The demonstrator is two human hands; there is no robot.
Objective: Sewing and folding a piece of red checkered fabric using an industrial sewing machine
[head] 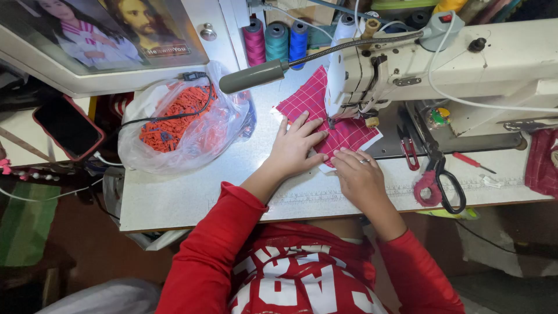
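Both hands flat, fingers spread, pressing red checked cloth [325,113] onto the worktop [192,192]; nothing gripped. Left hand [293,148] sits on the near-left part of the cloth, right hand [359,174] on its near-right edge, hands close together but apart. Cloth lies under the sewing machine [442,64] head, at the needle, with white backing showing at the edges. Most of the piece already lies far of the needle, a smaller part near it, so the seam looks well along; can't tell the stitch line. Scissors [444,180] right, plastic bag [180,125] of orange bits left.
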